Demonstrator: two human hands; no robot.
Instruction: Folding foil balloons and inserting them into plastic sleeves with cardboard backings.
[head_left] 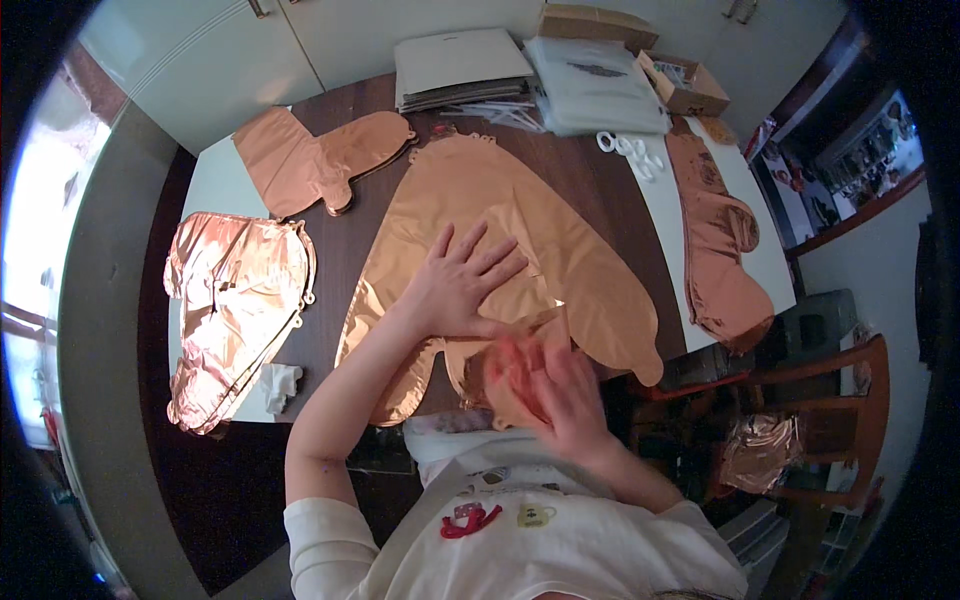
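A large flat sheet of copper-coloured foil (580, 240), shaped like an uninflated foil balloon with rounded lobes and small tabs, lies over the middle of the dark wooden table. My left hand (465, 280) rests flat on it with the fingers spread. At the sheet's near edge, close to my body, my right hand (568, 395) is over a creased, turned-up part of the foil. Motion smears its fingers, so whether they pinch the foil does not show.
More flat copper foil shapes lie around: a shiny stack (240, 290) at left, a matte one (300, 165) at far left, a folded one (715, 240) at right. White rings (630, 150), clear plastic bags (600, 85) and a small box (685, 85) sit at far right. Crumpled white tissue (280, 385) lies near left.
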